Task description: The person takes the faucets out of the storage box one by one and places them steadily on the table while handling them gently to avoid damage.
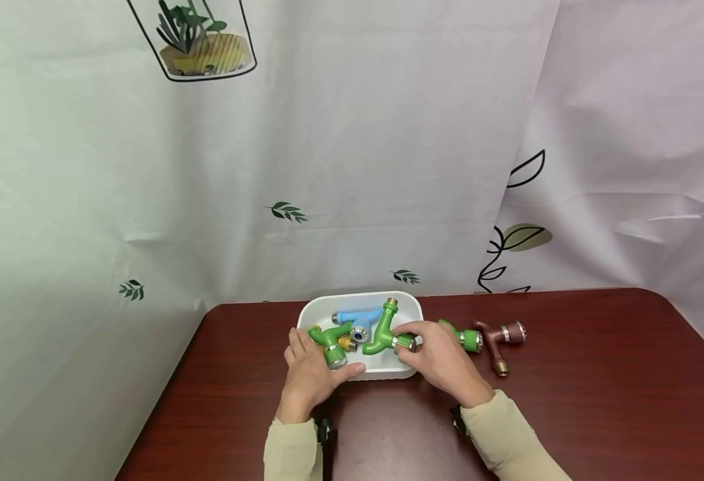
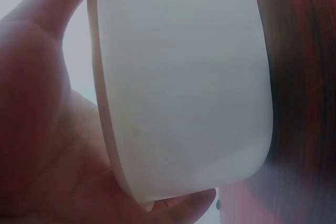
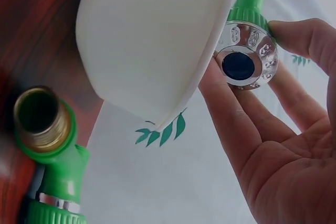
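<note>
A white plastic basin (image 1: pixel 382 375) holds several taps. My right hand (image 1: pixel 441 357) pinches a green tap (image 1: pixel 382 332) by its ribbed knob, thumb on one side and fingers on the other. That tap is tilted over the right part of the basin; its chrome knob cap (image 3: pixel 257 51) shows beside the rim in the right wrist view. With thumb and fingers spread round the front left corner, my left hand (image 1: pixel 310 373) grips the basin. Close to it lies another green tap (image 1: pixel 332 342). A blue tap (image 1: pixel 358 316) rests at the back, and a yellow tap (image 1: pixel 347 344) is partly hidden.
Just right of the basin another green tap (image 1: pixel 471 340) lies on the dark red wooden table (image 1: pixel 580 387), partly behind my right hand. Beyond it lies a brown tap (image 1: pixel 495 339). A pale curtain (image 1: pixel 352 147) with leaf prints hangs behind the table.
</note>
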Tool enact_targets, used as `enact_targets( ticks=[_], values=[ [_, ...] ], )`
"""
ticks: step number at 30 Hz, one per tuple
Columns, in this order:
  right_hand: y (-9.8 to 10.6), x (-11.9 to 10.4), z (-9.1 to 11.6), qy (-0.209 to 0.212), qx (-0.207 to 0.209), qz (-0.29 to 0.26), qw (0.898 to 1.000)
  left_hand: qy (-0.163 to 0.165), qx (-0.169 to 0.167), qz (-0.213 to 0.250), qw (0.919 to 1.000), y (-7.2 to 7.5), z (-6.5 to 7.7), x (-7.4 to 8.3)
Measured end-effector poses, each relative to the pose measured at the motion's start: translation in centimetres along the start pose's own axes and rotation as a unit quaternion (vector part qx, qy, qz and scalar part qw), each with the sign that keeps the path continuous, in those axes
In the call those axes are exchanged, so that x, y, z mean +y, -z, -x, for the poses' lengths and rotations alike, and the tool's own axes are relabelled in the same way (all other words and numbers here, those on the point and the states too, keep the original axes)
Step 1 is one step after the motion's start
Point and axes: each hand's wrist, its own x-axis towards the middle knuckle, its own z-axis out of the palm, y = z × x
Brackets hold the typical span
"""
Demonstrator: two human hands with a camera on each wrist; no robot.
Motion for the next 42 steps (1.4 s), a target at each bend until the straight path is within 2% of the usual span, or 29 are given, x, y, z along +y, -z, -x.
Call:
enact_targets(
  ticks=[8,16,23,32,42],
  values=[
    [0.3,0.1,0.4,-0.013,0.011,-0.030,0.999,0.006,-0.004,0.006,1.0000,0.0,0.0,0.0],
    [1.0,0.3,0.9,0.016,0.036,-0.017,0.999,0.005,-0.001,0.002,1.0000,0.0,-0.1,0.0],
    [2.0,0.3,1.4,0.017,0.035,-0.026,0.999,0.006,-0.001,0.001,1.0000,-0.1,-0.1,-0.1],
    [3.0,0.9,2.1,0.033,0.066,0.005,0.997,0.006,-0.005,0.003,1.0000,-0.1,-0.1,0.0],
    [3.9,1.9,3.0,0.008,0.057,0.015,0.998,0.011,-0.009,0.001,0.9999,-0.1,-0.2,-0.2]
  ],
)
